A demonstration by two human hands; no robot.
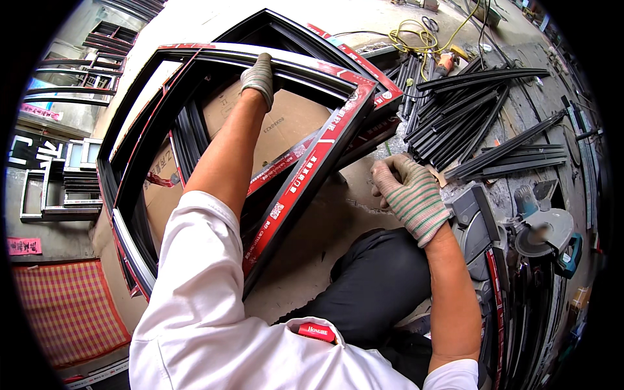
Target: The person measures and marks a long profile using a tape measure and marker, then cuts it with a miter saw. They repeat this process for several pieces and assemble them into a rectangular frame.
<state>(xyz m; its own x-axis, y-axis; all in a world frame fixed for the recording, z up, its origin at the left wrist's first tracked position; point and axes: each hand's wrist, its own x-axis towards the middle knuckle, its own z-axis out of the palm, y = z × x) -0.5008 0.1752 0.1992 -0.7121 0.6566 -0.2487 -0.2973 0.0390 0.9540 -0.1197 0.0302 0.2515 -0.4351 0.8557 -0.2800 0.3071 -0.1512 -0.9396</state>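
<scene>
A black metal window frame (296,185) with red printed protective film stands tilted in front of me. My left hand (259,81), in a striped knit glove, is closed round its far rail. Behind and partly under it lies a second black frame (263,23), much of it hidden. Brown cardboard (227,120) shows through the openings. My right hand (413,198), also gloved, is held above my bent knee, to the right of the frame and apart from it. Its fingers are curled in, and whatever they may hold is hidden.
Many black profile strips (461,117) are heaped at the right, near a yellow cable (416,42) and an orange power tool (446,64). A circular-blade saw (543,233) stands at the far right. Finished-looking frames (68,175) and a checked cloth (71,312) are on the left.
</scene>
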